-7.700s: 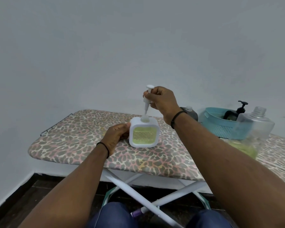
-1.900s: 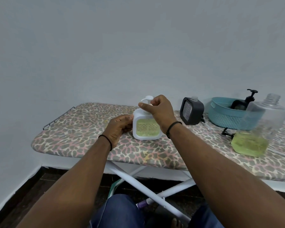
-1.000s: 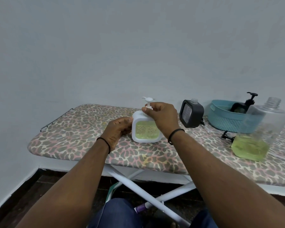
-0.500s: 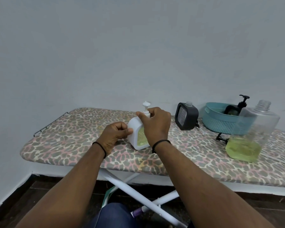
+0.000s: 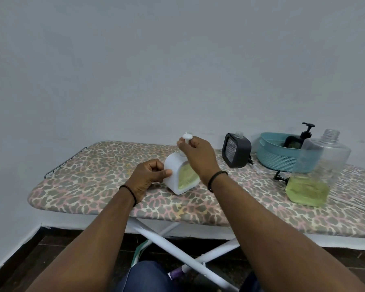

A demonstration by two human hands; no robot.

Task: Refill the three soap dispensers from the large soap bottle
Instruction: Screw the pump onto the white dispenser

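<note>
A white square soap dispenser [image 5: 178,177] holding green soap stands on the leopard-print ironing board [image 5: 97,178], turned with one corner toward me. My left hand [image 5: 149,175] grips its left side. My right hand [image 5: 196,157] pinches the white pump head [image 5: 187,137] on top of it. A black dispenser [image 5: 236,150] with an uncapped neck stands farther right. A loose black pump [image 5: 279,178] lies on the board. Another black dispenser [image 5: 293,142], pump fitted, sits in the teal basket [image 5: 276,159]. The large clear soap bottle [image 5: 312,175], uncapped and holding green soap at the bottom, stands at the right.
A grey wall rises right behind the board. A metal rack [image 5: 63,163] sticks out at the board's left end. White crossed legs [image 5: 177,249] and dark floor lie below, with my knees at the bottom edge.
The pump went from lifted out to seated in the white dispenser. The dispenser has been turned so a corner faces me, and my right hand has risen from the neck to the pump head.
</note>
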